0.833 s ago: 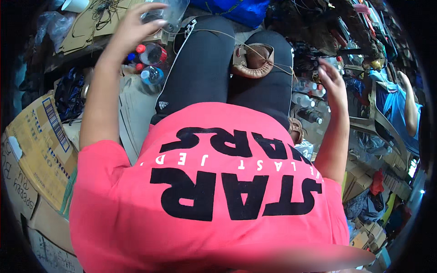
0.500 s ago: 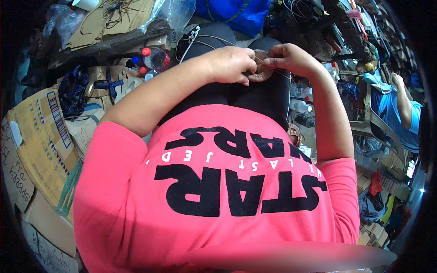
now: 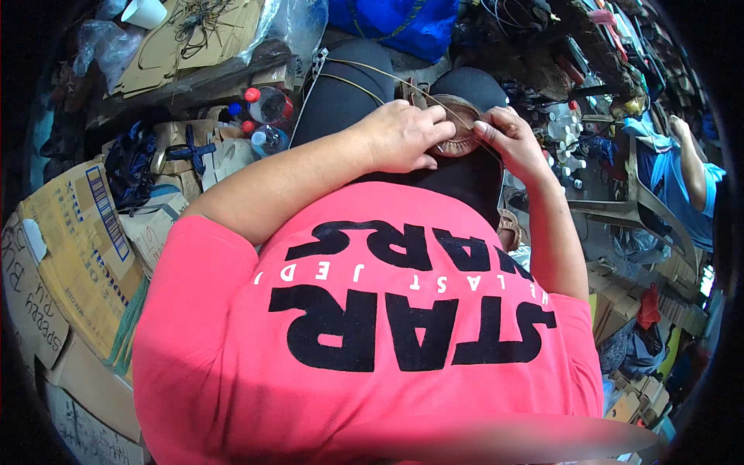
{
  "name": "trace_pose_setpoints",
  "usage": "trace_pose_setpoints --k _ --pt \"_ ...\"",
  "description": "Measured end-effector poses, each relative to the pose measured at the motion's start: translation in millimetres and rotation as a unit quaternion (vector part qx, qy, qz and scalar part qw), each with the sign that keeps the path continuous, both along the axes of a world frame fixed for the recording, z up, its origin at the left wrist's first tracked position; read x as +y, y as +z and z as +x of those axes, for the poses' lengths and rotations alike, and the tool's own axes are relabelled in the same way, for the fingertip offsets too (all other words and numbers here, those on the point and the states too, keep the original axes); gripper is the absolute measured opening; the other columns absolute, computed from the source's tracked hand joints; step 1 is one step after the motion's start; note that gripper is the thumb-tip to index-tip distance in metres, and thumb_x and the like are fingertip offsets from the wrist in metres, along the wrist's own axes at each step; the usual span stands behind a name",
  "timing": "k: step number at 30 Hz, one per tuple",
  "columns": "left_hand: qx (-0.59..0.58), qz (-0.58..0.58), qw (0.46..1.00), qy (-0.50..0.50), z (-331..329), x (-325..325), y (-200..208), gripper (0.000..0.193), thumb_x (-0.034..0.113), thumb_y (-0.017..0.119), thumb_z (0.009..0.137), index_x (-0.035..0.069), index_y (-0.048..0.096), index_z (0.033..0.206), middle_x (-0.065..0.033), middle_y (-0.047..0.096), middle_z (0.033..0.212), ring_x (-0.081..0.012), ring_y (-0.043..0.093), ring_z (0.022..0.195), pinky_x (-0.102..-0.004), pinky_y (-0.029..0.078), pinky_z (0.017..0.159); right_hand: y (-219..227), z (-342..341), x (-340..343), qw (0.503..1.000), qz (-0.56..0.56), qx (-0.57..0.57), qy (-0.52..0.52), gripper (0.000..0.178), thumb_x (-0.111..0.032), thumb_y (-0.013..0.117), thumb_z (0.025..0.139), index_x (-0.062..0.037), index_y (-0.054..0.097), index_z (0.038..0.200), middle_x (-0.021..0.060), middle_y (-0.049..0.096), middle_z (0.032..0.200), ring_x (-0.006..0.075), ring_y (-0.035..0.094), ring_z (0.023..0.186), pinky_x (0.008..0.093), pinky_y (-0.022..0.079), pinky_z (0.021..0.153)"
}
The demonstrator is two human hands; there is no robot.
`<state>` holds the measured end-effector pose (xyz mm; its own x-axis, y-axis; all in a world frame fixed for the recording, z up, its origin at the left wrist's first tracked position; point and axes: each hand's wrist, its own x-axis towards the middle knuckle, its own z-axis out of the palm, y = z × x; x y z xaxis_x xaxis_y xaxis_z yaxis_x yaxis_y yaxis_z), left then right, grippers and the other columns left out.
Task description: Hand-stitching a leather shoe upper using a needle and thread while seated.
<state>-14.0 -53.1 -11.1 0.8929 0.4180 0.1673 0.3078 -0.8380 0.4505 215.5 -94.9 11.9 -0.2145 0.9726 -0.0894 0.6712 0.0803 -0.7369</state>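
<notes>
A brown leather shoe (image 3: 459, 146) with a rounded, stitched rim rests on my lap, between my two hands. My left hand (image 3: 407, 136) has its fingers curled at the shoe's left side, closed on it; the fingertips are partly hidden. At the right side, my right hand (image 3: 508, 139) pinches a thin tan cord (image 3: 422, 91) between thumb and fingers, close to the rim. The cord runs back over my left thigh, where a loop of it lies. Whether a needle is in my fingers cannot be made out.
Plastic bottles (image 3: 271, 105) and cardboard boxes (image 3: 74, 232) crowd the left side. Flat cardboard with tangled cords (image 3: 203, 27) lies far left, a blue bag (image 3: 395, 23) ahead. A plastic chair (image 3: 647, 201) and another person's blue-sleeved arm (image 3: 695, 167) are on the right. A brown leather piece (image 3: 509, 226) lies beside my hip.
Both hands and the shoe have come slightly nearer my body. My right hand has turned with its thumb over the rim, and more of the shoe and the cord now shows.
</notes>
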Motion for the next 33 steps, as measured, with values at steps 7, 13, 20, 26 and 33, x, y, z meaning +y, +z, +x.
trace_pose_setpoints --k 7,13,20,26,33 --pt "-0.074 0.045 0.996 -0.002 -2.0 3.8 -6.9 0.028 0.03 0.07 0.074 0.008 0.055 0.085 -0.0092 0.053 0.088 -0.0284 0.059 0.075 -0.039 0.047 0.067 10.5 -16.2 9.3 0.997 0.068 -0.002 -0.019 0.026 -0.024 0.07 0.08 -0.0004 0.059 0.078 0.008 0.054 0.068 0.0157 0.05 0.068 0.0292 0.041 0.062" --pt "-0.056 0.015 0.998 0.021 -4.6 2.2 -3.5 0.029 0.037 0.066 0.078 0.01 0.058 0.08 -0.0093 0.056 0.084 -0.0255 0.063 0.073 -0.0379 0.049 0.066 18.6 -19.7 -9.3 0.99 -0.131 0.054 -0.026 0.029 -0.018 0.062 0.087 0.0002 0.048 0.07 -0.0023 0.044 0.065 0.0064 0.038 0.063 0.0252 0.033 0.054" --pt "-0.043 0.001 0.999 0.0 -3.4 3.8 -0.5 0.029 0.036 0.066 0.078 0.008 0.058 0.079 -0.0108 0.056 0.086 -0.0301 0.06 0.071 -0.0393 0.048 0.066 23.7 -5.9 -30.9 0.999 -0.036 0.034 0.014 0.023 -0.013 0.061 0.082 0.0034 0.049 0.071 0.0091 0.041 0.063 0.014 0.044 0.062 0.0319 0.038 0.056" --pt "-0.183 -0.202 0.957 0.103 -0.7 35.1 5.2 0.019 0.02 0.069 0.079 0.007 0.068 0.092 -0.0066 0.06 0.09 -0.0211 0.059 0.082 -0.0306 0.047 0.072 67.7 22.7 -60.3 0.976 -0.04 0.177 -0.124 0.015 -0.013 0.062 0.087 -0.0029 0.059 0.077 -0.0035 0.048 0.072 0.0058 0.045 0.068 0.0214 0.036 0.061" --pt "-0.084 -0.388 0.917 -0.023 28.2 66.0 -2.1 0.016 0.016 0.065 0.082 0.005 0.064 0.095 -0.0022 0.061 0.087 -0.0122 0.057 0.087 -0.0281 0.044 0.083 39.5 -19.3 -37.5 0.996 0.03 -0.007 -0.084 0.018 -0.005 0.066 0.08 -0.0073 0.069 0.097 0.0043 0.054 0.076 0.0115 0.054 0.069 0.0236 0.043 0.061"
